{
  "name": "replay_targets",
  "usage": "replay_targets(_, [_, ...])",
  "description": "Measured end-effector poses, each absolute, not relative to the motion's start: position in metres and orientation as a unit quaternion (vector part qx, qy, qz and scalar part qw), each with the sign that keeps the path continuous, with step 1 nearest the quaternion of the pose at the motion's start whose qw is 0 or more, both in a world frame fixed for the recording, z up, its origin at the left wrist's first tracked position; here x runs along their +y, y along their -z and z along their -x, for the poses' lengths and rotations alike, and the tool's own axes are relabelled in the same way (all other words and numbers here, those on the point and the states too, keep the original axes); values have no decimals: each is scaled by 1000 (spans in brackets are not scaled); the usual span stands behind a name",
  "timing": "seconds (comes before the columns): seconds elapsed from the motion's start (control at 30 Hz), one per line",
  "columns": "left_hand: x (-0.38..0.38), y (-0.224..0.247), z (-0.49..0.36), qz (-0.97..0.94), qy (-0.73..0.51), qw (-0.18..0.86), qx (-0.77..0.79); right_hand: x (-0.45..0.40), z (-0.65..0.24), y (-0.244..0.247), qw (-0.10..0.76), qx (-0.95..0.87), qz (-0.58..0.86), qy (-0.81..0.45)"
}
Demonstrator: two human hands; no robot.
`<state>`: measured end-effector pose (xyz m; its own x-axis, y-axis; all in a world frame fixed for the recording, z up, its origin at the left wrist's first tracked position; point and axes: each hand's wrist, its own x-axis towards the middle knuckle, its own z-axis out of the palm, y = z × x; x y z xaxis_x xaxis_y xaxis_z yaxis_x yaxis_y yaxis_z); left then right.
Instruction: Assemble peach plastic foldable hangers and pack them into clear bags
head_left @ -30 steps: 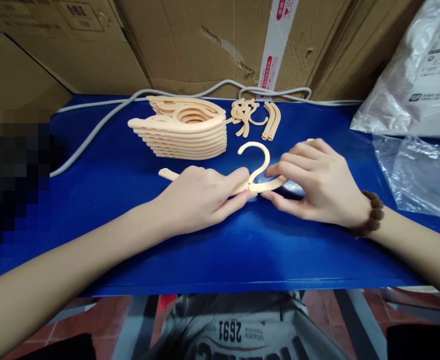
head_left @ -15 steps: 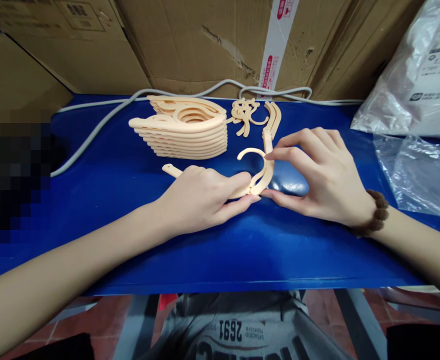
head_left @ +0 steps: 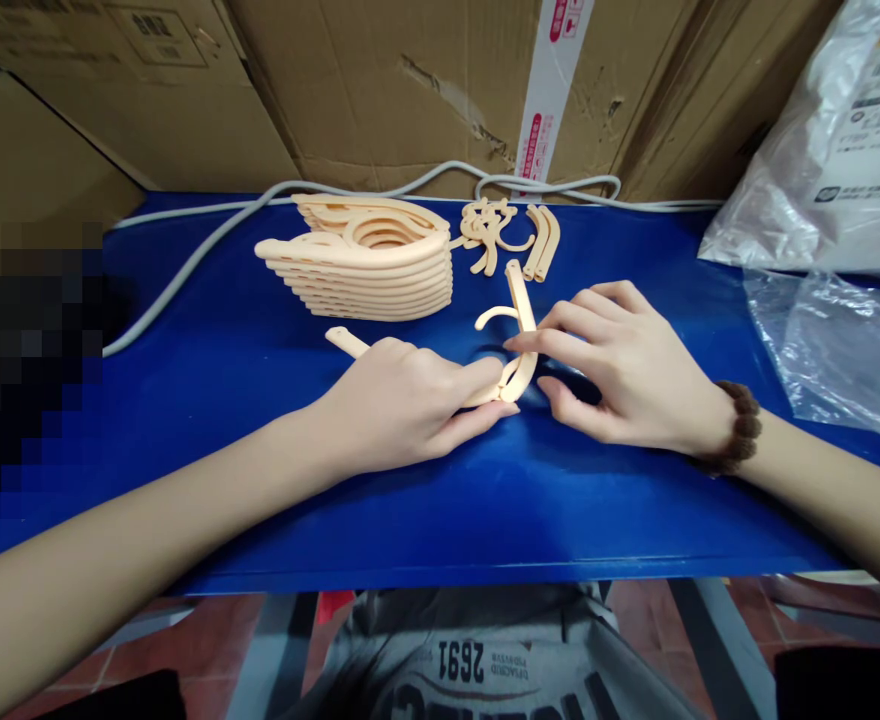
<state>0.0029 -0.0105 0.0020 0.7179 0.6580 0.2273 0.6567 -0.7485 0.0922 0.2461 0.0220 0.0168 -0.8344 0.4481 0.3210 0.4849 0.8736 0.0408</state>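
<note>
A beige plastic folding clothes hanger [head_left: 521,308] is between my two hands, its curved hook and one arm raised and leaning left. My left hand [head_left: 410,400] is closed around the other arm, pinching near the joint with thumb and index finger. That arm's end [head_left: 344,340] sticks out past the knuckles. My right hand [head_left: 612,365] curls its index finger across the raised arm, while its thumb rests just right of it, apart from the plastic. Behind the hands stands a stack of folded beige hangers [head_left: 369,275].
Small beige hook pieces [head_left: 485,225] and loose curved arms [head_left: 545,240] lie behind the hanger on the blue table [head_left: 425,520]. A grey cable [head_left: 290,183] runs along the cardboard boxes [head_left: 410,90]. Plastic-wrapped packages [head_left: 830,160] lie at the right.
The hanger's raised arm has swung left, across its hook. My right hand has followed it left, and its thumb has come away from the joint. My left hand keeps its hold.
</note>
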Motion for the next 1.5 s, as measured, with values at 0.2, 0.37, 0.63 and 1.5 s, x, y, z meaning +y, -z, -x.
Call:
replay_targets(0.2, [-11, 1, -3, -943, -127, -28, 305, 21, -245, -17, 151, -951, 271, 16])
replay_targets(0.37, [-11, 2, -4, -950, -134, -29, 280, 22, -245, -15, 153, -947, 284, -7])
replay_targets(0.63, [-9, 1, -3, -946, -161, -13, 281, 38, -255, -18, 117, -957, 260, -51])
replay_targets(1.5, [3, 8, -2, -924, -200, 28, 324, 50, -265, -29, 57, -947, 316, -13])
